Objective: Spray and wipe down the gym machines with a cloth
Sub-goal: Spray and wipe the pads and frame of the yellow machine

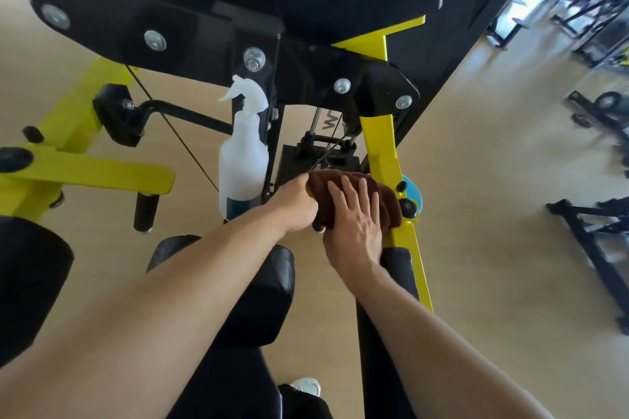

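A brown cloth (354, 194) is draped over the yellow arm (383, 143) of a black and yellow gym machine. My right hand (354, 224) lies flat on the cloth with fingers spread, pressing it onto the arm. My left hand (294, 206) is curled around the cloth's left end and the bar beneath it. A white spray bottle (242, 153) with a little dark liquid stands upright just left of my left hand. Its base is hidden behind my left forearm.
Black seat pads (269, 286) sit under my arms, with another black pad (30, 282) at the left. The machine's black housing (204, 3) hangs overhead. A thin cable (177, 133) and a yellow lever (85, 170) lie to the left. More equipment (595, 231) stands on the wood floor at right.
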